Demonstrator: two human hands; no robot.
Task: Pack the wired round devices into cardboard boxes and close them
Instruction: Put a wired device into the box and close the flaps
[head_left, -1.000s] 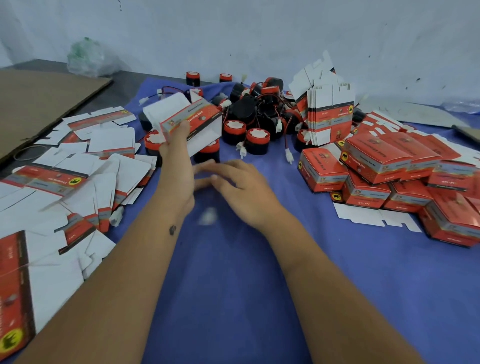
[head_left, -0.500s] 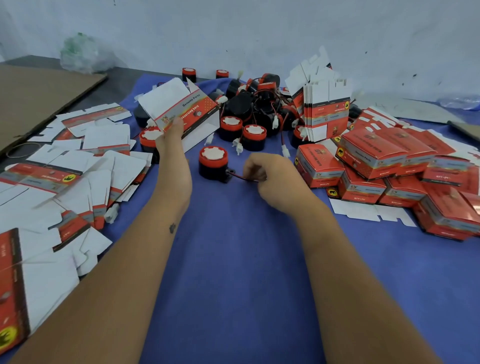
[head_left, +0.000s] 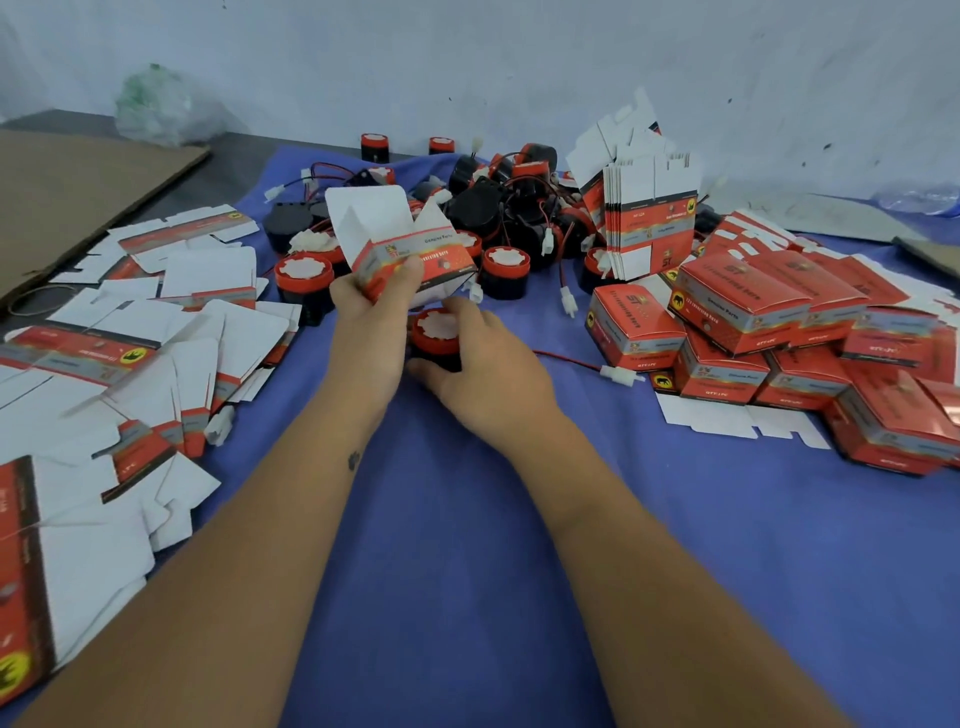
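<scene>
Left hand (head_left: 371, 306), at the centre of the frame, pinches an open box (head_left: 410, 249) between thumb and fingers and holds it just above the cloth (head_left: 467, 519), its white flaps standing up toward the top of the frame. Right hand (head_left: 480, 364), just below and right of the box, curls around a round device (head_left: 435, 332) with a red rim and white top, standing upright on the cloth; thumb below it, fingers over its far side. Box and device sit very close, the box's lower edge just above the device. A red wire (head_left: 566, 359) runs right from the device along the cloth to a white plug (head_left: 621, 375).

Behind the hands, in the upper centre, lies a pile of devices (head_left: 509, 208), black and red with tangled wires. Just right of that pile stands a stack of flat boxes (head_left: 652, 218) on edge. Closed boxes (head_left: 753, 322), red and grey, are heaped at the right of the frame. Unfolded box blanks (head_left: 156, 312), mostly white side up, spread across the left. A brown cardboard sheet (head_left: 67, 202) lies at the upper left, with a clear plastic bag (head_left: 161, 111) beyond it against the pale wall (head_left: 519, 62).
</scene>
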